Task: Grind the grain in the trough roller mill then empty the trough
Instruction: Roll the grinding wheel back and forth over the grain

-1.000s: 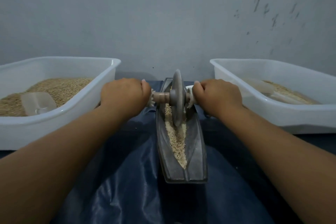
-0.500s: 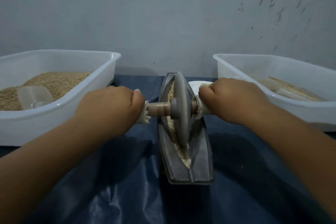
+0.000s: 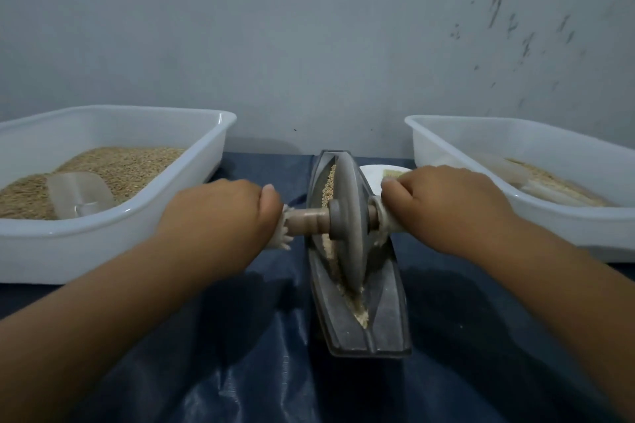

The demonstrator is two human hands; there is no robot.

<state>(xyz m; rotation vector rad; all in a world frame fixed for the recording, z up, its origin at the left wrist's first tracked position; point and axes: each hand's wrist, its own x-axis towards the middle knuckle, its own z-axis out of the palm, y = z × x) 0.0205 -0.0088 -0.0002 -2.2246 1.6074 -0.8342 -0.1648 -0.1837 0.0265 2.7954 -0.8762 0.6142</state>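
Note:
A dark boat-shaped trough [image 3: 386,316] lies lengthwise on the blue sheet in the middle. A grey roller disc [image 3: 348,216] stands upright in its groove, near the middle of the trough. Pale grain [image 3: 329,184] shows in the groove behind the disc, and crushed grain [image 3: 359,314] lies in front of it. The disc's axle [image 3: 307,218] sticks out on both sides. My left hand [image 3: 220,216] grips the left handle and my right hand [image 3: 443,206] grips the right handle, fingers curled over them.
A white tub [image 3: 113,220] at the left holds grain and a clear scoop [image 3: 77,197]. Another white tub [image 3: 563,216] at the right holds some grain. A small white dish [image 3: 383,173] sits behind my right hand. A grey wall stands close behind.
Both hands pulled the roller toward me along the trough, from its far end to about the middle. Grain now shows behind the disc.

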